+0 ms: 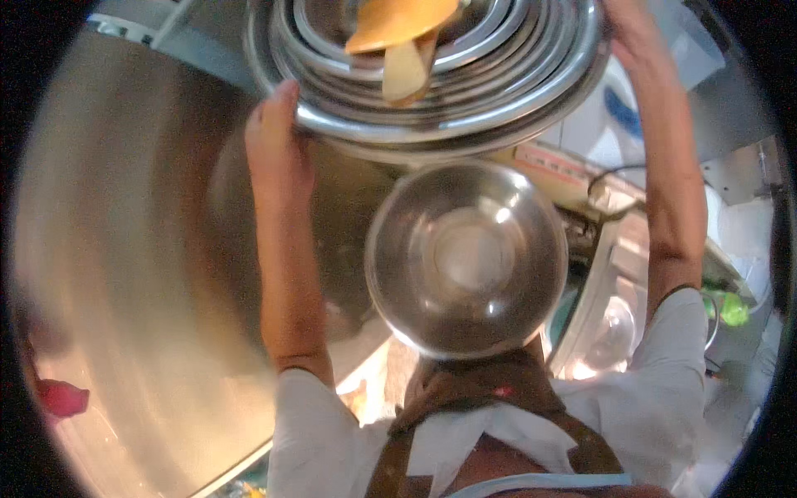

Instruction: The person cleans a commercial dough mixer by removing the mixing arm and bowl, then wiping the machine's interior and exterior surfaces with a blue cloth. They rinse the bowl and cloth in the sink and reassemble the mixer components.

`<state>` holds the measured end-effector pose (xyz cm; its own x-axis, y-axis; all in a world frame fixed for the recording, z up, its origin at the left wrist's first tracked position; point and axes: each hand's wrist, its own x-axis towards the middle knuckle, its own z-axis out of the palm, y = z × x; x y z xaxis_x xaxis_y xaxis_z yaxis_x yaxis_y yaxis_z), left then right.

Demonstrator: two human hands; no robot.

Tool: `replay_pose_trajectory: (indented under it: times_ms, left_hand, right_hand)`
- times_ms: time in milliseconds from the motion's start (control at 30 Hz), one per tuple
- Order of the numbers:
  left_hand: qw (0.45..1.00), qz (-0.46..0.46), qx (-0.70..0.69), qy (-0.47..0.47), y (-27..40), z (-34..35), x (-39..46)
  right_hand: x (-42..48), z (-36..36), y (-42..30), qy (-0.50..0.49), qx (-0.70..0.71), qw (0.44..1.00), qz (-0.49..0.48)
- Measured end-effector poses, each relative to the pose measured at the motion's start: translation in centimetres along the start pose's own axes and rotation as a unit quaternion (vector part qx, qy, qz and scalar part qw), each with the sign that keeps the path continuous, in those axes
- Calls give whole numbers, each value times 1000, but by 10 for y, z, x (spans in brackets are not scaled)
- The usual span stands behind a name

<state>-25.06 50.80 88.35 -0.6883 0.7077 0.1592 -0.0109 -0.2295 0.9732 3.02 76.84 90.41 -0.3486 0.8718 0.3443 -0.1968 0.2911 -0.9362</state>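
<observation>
My left hand point(280, 124) grips the near-left rim of a stack of nested stainless-steel bowls point(398, 127). On the stack's right side, my right hand point(626, 37) holds the same outer rim, partly cut off by the top of the view. An orange curved piece point(401, 22) and a pale, flat spatula-like end point(401, 78) lie across the inner bowls; what they belong to is unclear. Between my forearms, close to my apron, is a separate stainless-steel bowl point(467, 261) with nothing seen inside. What supports it is hidden.
A broad brushed-metal surface point(124, 280) fills the left side, with a red object point(62, 398) at its edge. To the right are a metal basin-like fixture point(613, 311), a dark cable point(613, 171) and a green plastic item point(728, 306).
</observation>
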Motion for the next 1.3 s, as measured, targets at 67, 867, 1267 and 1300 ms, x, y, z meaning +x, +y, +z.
replay_pose_trajectory:
  times_ms: [67, 867, 1267, 1300]
  left_hand:
    - [1000, -7, -9, 4, -15, -8, -25]
    - [956, -240, 169, 29, -41, -111, -275]
    - [918, -264, 295, -34, -138, -119, -266]
    - [914, -259, 310, -36, -141, -120, -266]
  right_hand:
    - [-29, 0, 3, -2, -28, 999, 35]
    - [-341, -10, 3, 116, -91, 954, 261]
    - [-362, -30, 124, 69, -63, 942, 324]
    - [-361, -29, 128, 65, -90, 939, 324]
